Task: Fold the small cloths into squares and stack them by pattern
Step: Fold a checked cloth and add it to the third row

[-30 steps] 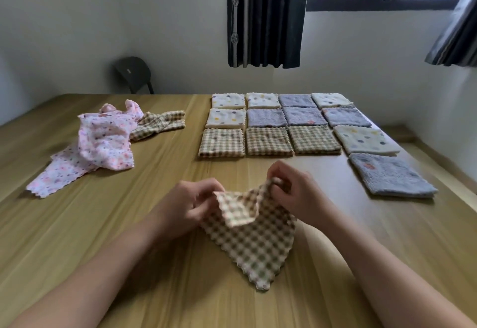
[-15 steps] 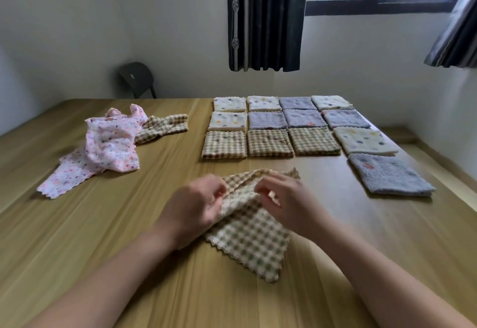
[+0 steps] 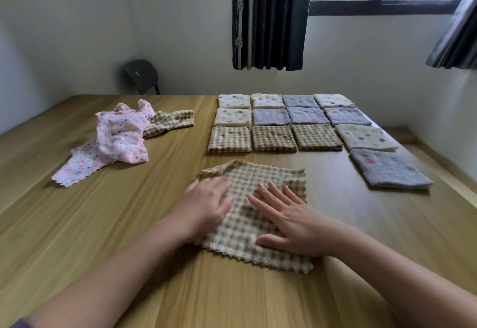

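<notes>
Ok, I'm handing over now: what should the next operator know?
Left hand and right hand: both open, flat on the checked cloth, spread out on the table.
Done: checked squares, white dotted squares, grey squares lie folded in rows beyond it.
Left: fold this cloth, then the pink cloth heap and the crumpled checked cloth at far left; stacking by pattern looks unfinished.

Three folded tan-checked cloth squares [image 3: 229, 138], five folded cream dotted cloth squares [image 3: 233, 101], and five folded grey fleecy cloth squares [image 3: 271, 117]. Two unfolded tan-checked cloths [image 3: 258, 180] [image 3: 170, 122]. Heaped pink floral cloths [image 3: 121, 136], number unclear.
</notes>
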`<state>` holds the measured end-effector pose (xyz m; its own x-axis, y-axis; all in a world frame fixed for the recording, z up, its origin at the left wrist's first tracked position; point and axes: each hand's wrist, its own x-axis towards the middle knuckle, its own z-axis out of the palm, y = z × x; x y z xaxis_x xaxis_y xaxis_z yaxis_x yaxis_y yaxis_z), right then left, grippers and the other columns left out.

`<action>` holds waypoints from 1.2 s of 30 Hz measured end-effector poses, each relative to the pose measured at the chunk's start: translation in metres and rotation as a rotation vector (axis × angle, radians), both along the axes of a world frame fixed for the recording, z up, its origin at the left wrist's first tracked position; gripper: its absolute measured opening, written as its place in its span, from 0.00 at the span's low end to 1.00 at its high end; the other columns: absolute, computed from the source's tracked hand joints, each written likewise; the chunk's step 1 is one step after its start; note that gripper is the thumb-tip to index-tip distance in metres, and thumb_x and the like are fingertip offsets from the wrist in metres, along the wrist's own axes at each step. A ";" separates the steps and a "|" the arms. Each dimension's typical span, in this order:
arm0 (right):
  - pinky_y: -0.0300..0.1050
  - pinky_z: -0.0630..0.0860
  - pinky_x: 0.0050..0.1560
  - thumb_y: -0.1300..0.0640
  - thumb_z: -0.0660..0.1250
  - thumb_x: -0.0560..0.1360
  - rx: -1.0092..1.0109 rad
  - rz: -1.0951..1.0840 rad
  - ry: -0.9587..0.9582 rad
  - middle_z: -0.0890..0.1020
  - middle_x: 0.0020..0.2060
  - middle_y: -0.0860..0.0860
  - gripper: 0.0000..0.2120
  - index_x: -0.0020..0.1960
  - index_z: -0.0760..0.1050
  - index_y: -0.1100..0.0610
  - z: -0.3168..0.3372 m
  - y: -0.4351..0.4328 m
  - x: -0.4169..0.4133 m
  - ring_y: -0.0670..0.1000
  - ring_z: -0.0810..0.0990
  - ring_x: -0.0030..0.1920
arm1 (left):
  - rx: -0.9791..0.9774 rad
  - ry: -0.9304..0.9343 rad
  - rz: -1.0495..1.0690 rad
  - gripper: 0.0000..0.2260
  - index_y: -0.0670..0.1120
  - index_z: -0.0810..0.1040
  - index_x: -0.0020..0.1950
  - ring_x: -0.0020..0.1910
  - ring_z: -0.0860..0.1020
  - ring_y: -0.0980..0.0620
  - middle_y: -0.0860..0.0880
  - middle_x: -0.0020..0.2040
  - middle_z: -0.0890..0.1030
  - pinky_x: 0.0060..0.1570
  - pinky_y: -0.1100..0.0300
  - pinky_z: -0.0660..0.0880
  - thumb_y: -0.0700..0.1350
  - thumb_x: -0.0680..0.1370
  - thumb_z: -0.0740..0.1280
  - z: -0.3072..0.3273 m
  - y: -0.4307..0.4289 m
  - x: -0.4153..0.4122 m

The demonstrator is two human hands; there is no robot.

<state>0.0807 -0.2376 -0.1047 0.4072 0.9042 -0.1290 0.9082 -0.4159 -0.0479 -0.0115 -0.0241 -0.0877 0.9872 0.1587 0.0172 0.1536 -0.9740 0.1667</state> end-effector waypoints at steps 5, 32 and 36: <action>0.49 0.30 0.74 0.26 0.44 0.73 0.030 0.099 0.029 0.35 0.76 0.45 0.37 0.76 0.37 0.38 0.003 -0.014 0.000 0.46 0.28 0.74 | 0.020 0.049 0.193 0.28 0.50 0.48 0.79 0.78 0.45 0.47 0.44 0.79 0.47 0.76 0.49 0.41 0.59 0.82 0.48 -0.010 0.009 0.001; 0.42 0.70 0.52 0.41 0.62 0.75 0.411 -0.097 -0.081 0.73 0.59 0.45 0.20 0.64 0.66 0.48 0.016 -0.001 -0.075 0.48 0.72 0.58 | 0.047 -0.464 -0.475 0.08 0.49 0.71 0.47 0.31 0.75 0.52 0.53 0.35 0.76 0.28 0.60 0.72 0.52 0.79 0.57 -0.005 0.008 -0.067; 0.44 0.72 0.33 0.62 0.66 0.72 0.476 -0.128 -0.167 0.78 0.46 0.49 0.10 0.52 0.71 0.54 0.009 -0.005 -0.064 0.52 0.79 0.43 | 0.094 -0.495 -0.485 0.07 0.49 0.71 0.51 0.33 0.77 0.52 0.52 0.38 0.79 0.30 0.60 0.73 0.44 0.75 0.65 -0.006 0.012 -0.067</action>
